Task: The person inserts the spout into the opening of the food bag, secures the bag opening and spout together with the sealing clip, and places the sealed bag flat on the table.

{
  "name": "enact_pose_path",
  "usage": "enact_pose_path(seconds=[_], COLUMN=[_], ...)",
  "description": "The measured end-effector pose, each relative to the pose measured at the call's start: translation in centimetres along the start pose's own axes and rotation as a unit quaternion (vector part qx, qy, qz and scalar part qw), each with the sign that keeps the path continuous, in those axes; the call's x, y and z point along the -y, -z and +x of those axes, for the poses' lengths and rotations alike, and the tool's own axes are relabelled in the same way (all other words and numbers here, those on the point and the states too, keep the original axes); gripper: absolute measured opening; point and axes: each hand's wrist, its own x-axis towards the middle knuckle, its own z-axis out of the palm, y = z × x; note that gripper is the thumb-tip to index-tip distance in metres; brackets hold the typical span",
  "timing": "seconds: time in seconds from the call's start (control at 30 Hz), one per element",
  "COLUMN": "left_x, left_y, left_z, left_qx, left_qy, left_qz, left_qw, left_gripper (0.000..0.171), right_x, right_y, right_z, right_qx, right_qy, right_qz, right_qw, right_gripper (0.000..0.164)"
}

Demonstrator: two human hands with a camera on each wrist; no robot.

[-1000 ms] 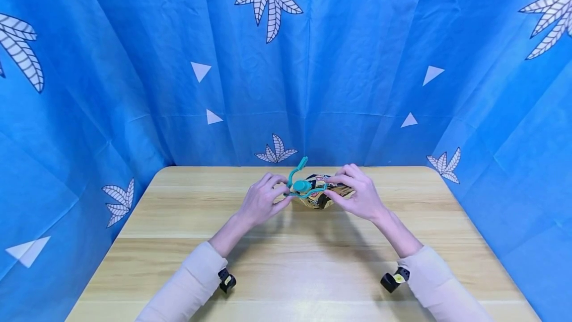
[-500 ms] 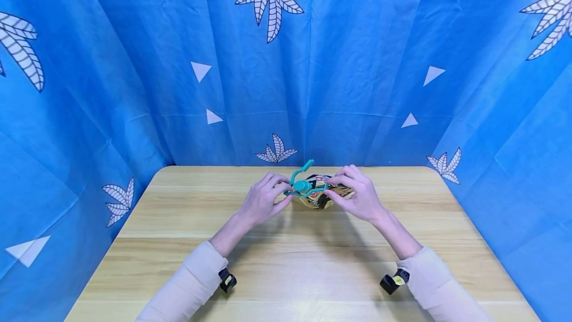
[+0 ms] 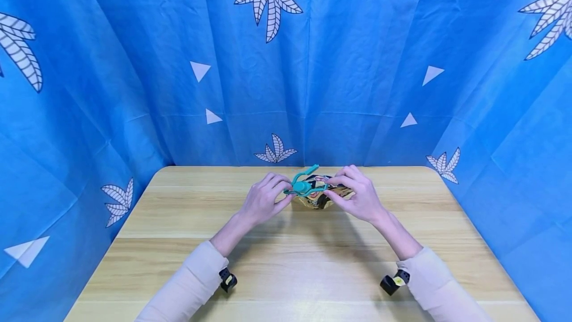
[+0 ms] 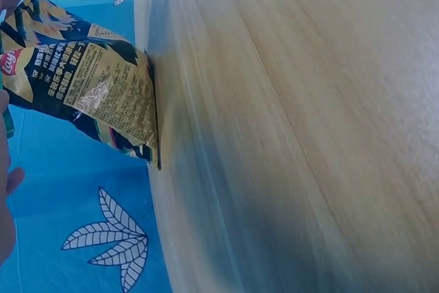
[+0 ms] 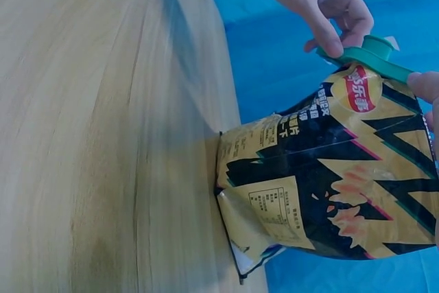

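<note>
A gold and black Lay's chip bag (image 3: 318,202) stands upright near the far edge of the table, its printed side plain in the right wrist view. Across its top lies a teal bag clip (image 3: 303,187) with a round spout cap. One arm of the clip runs along the near side of the bag's mouth; the other swings out behind at an angle. My left hand (image 3: 264,197) pinches the clip and bag top at the left end. Thumb and fingers of my right hand (image 3: 357,194) pinch the bag's top edge and the near arm's right end.
The wooden table (image 3: 295,262) ends just beyond the bag. A blue curtain (image 3: 339,88) with leaf and triangle prints surrounds the back and sides. Black wrist cameras are strapped at both sleeves.
The clip's rear arm has swung to the right and down, nearer the bag's top. Both hands and the bag have stayed almost in place.
</note>
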Motion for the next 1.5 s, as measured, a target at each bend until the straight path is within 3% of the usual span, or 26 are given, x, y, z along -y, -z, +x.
enact_pose_path(seconds=[0.33,0.83,1.13,1.5], left_x=[-0.03,0.12,0.06,-0.03], left_y=[-0.06,-0.27,-0.21,-0.09], left_z=[0.11,0.17,0.21,0.27], left_qx=[-0.011,-0.011,-0.007,-0.009], left_qy=[-0.006,-0.017,-0.021,-0.020], left_qz=[-0.003,0.000,-0.001,-0.002], left_qw=[0.9999,0.9998,0.9998,0.9998], left_gripper=[0.020,0.020,0.017,0.017], right_x=[0.10,0.06,-0.36,-0.16], right_y=[-0.01,0.23,0.38,0.32], right_z=[0.08,0.27,0.52,0.86], right_qx=[-0.006,0.001,0.039,0.072], right_qy=[0.007,-0.009,-0.034,-0.056], right_qz=[0.007,-0.001,-0.032,-0.034], right_qw=[1.000,1.000,0.998,0.995], right_gripper=[0.015,0.024,0.047,0.047])
